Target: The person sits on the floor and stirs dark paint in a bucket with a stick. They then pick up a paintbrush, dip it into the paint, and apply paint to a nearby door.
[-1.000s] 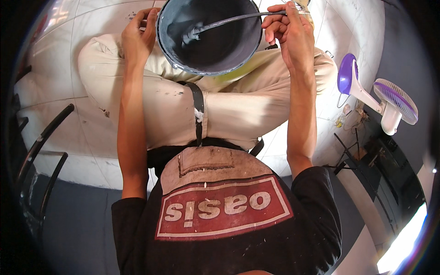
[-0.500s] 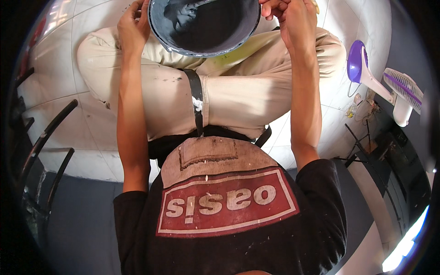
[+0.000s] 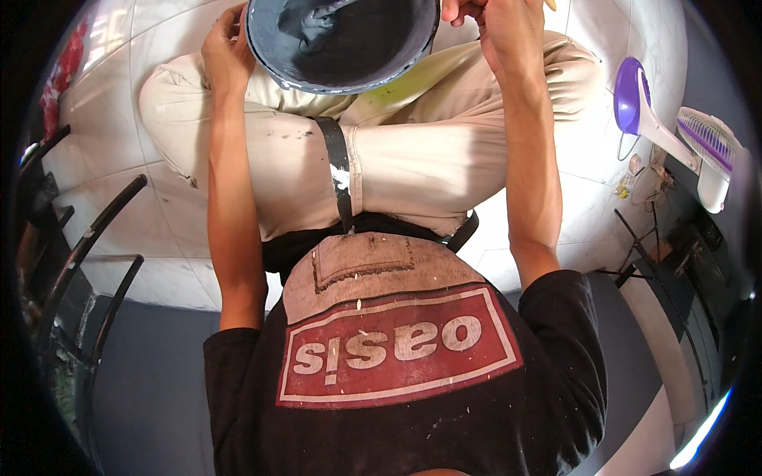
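A round bucket (image 3: 267, 65) of dark grey paint (image 3: 361, 47) sits at the top of the view, in front of my crossed legs. Inside, a thick streak of lighter grey paint rises near its left side; the far rim is cut off. My left hand (image 3: 228, 54) is closed at the bucket's left rim, its fingertips partly hidden. To the right of the bucket, my right hand (image 3: 504, 32) has its fingers curled. A tan, wood-coloured tip (image 3: 550, 4) shows beside that hand, seemingly part of a thing in its grip; the rest is hidden.
Beige trousers (image 3: 421, 151) with paint marks cover my crossed legs on white floor tiles (image 3: 127, 206). Black metal bars (image 3: 103, 226) stand at left. A purple-and-white fan (image 3: 706, 143) is at right, near cables (image 3: 659, 178) and a thin black stand (image 3: 635, 246).
The bucket and my left hand have shifted slightly left and away relative to my legs. My right hand has moved a little farther up. The whole view has also tilted slightly.
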Action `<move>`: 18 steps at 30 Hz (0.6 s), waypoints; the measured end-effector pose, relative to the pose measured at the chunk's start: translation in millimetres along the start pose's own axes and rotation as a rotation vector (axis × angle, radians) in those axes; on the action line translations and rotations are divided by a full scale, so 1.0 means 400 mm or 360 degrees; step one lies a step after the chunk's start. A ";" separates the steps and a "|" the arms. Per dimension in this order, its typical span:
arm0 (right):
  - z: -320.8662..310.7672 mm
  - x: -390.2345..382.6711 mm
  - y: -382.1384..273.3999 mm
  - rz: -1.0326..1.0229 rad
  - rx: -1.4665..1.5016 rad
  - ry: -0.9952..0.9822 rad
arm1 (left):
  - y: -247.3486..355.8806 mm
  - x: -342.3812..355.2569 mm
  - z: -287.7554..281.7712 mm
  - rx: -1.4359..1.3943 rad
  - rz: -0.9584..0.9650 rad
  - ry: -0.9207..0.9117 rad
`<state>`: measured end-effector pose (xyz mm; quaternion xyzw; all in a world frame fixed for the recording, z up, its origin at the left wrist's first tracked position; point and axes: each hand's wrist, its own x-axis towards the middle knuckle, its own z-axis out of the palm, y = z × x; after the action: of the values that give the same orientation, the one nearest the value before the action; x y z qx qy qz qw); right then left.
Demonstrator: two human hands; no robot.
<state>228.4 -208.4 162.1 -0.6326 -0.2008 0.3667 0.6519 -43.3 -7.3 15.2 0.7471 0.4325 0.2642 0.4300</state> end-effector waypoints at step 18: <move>0.016 -0.114 -0.102 -0.0240 -0.0882 0.0045 | 0.055 -0.001 0.028 -0.0065 -0.0086 0.0119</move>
<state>203.1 -234.6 212.0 -0.7750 -0.3306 0.2395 0.4824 -25.9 -17.8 28.8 0.7158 0.4629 0.2892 0.4357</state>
